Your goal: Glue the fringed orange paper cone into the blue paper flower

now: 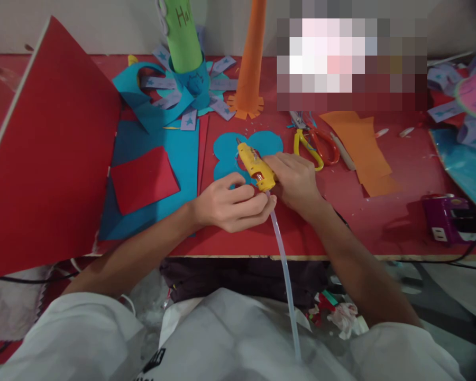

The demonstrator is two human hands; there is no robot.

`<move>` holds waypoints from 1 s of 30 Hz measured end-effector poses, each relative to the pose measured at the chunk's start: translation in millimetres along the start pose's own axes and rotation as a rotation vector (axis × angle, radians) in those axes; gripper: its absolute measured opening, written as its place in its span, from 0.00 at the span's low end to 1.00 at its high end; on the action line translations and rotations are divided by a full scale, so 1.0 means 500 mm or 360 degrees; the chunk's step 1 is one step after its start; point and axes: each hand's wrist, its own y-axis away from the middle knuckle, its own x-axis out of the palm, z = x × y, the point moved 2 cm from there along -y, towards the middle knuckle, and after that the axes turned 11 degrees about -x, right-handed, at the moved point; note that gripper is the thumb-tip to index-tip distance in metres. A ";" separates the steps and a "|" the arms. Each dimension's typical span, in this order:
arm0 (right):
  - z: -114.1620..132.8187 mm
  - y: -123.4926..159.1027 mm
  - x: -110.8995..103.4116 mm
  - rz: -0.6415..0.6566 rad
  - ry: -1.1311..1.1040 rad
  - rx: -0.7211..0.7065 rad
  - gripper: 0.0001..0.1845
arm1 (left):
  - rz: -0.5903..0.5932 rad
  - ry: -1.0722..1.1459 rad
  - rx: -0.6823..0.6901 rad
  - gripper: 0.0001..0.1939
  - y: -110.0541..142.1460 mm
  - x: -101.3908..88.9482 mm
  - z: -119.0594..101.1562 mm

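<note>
My right hand [295, 180] is closed round the handle of a yellow glue gun [258, 168], whose nozzle points up and to the left. A long translucent glue stick [282, 251] sticks out of the gun's back and hangs down toward my lap. With curled fingers, my left hand [234, 203] pinches that stick close to where it enters the gun. Beneath the gun lies a blue flower-shaped paper cutout [267, 142] with a reddish centre, partly hidden by the gun and both hands.
Scissors with yellow and red handles [319, 145] lie right of the cutout, beside orange paper [363, 151]. A green paper tube [184, 39] and an orange cone [250, 69] stand behind. Red paper [145, 180] rests on blue sheets at left. A purple power socket box [444, 219] sits at right.
</note>
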 end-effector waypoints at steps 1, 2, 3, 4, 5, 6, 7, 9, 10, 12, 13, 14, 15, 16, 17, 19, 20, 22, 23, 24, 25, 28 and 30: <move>0.000 0.000 0.000 -0.0001 0.0010 0.0000 0.13 | 0.0004 0.0018 -0.0006 0.09 0.002 0.002 -0.001; 0.000 0.000 0.001 -0.0002 0.0021 0.0000 0.13 | 0.0003 0.0034 -0.0007 0.08 0.006 0.004 -0.002; -0.001 0.000 0.002 -0.0005 0.0034 -0.0003 0.13 | -0.0004 0.0043 -0.0010 0.08 0.009 0.005 -0.002; -0.002 0.001 0.003 -0.0008 0.0050 -0.0010 0.13 | -0.0010 0.0046 -0.0016 0.07 0.013 0.007 -0.003; -0.003 0.001 0.004 -0.0017 0.0069 -0.0024 0.12 | -0.0015 0.0047 -0.0026 0.07 0.016 0.008 -0.003; -0.003 0.002 0.005 -0.0032 0.0089 -0.0047 0.12 | -0.0023 0.0054 -0.0043 0.07 0.018 0.009 -0.004; -0.004 0.002 0.005 -0.0054 0.0111 -0.0078 0.12 | -0.0032 0.0069 -0.0064 0.06 0.020 0.009 -0.005; -0.004 0.004 0.005 -0.0101 0.0156 -0.0150 0.12 | -0.0041 0.0111 -0.0096 0.06 0.021 0.009 -0.006; -0.003 0.004 0.005 -0.0122 0.0176 -0.0181 0.12 | -0.0045 0.0128 -0.0100 0.05 0.021 0.008 -0.007; -0.004 0.005 0.005 -0.0146 0.0199 -0.0214 0.13 | -0.0051 0.0143 -0.0102 0.05 0.019 0.007 -0.008; -0.004 0.006 0.005 -0.0152 0.0200 -0.0219 0.12 | -0.0054 0.0145 -0.0107 0.05 0.018 0.006 -0.009; -0.005 0.006 0.005 -0.0157 0.0194 -0.0220 0.12 | -0.0056 0.0147 -0.0116 0.05 0.017 0.006 -0.009; -0.006 0.006 0.006 -0.0160 0.0184 -0.0220 0.12 | -0.0058 0.0148 -0.0129 0.05 0.016 0.006 -0.010; -0.007 0.006 0.007 -0.0158 0.0175 -0.0216 0.11 | -0.0055 0.0149 -0.0139 0.05 0.014 0.006 -0.010; -0.008 0.006 0.008 -0.0152 0.0169 -0.0209 0.11 | -0.0049 0.0146 -0.0146 0.05 0.013 0.005 -0.011; -0.009 0.006 0.009 -0.0135 0.0160 -0.0188 0.11 | -0.0033 0.0138 -0.0154 0.05 0.011 0.005 -0.012; -0.010 0.006 0.009 -0.0125 0.0153 -0.0180 0.11 | -0.0025 0.0135 -0.0160 0.05 0.011 0.005 -0.013; -0.010 0.006 0.008 -0.0098 0.0142 -0.0169 0.12 | -0.0012 0.0130 -0.0174 0.06 0.010 0.006 -0.014; -0.010 0.006 0.007 -0.0086 0.0141 -0.0167 0.12 | -0.0005 0.0133 -0.0177 0.06 0.009 0.006 -0.015; -0.010 0.006 0.006 -0.0076 0.0145 -0.0166 0.12 | 0.0003 0.0139 -0.0177 0.06 0.009 0.006 -0.016; -0.010 0.007 0.004 -0.0061 0.0152 -0.0165 0.11 | 0.0015 0.0145 -0.0173 0.06 0.009 0.006 -0.016; -0.013 0.009 0.001 -0.0012 0.0165 -0.0184 0.10 | 0.0054 0.0150 -0.0157 0.06 0.009 0.008 -0.017; -0.014 0.011 0.000 -0.0019 0.0168 -0.0228 0.09 | 0.0061 0.0149 -0.0151 0.06 0.010 0.008 -0.017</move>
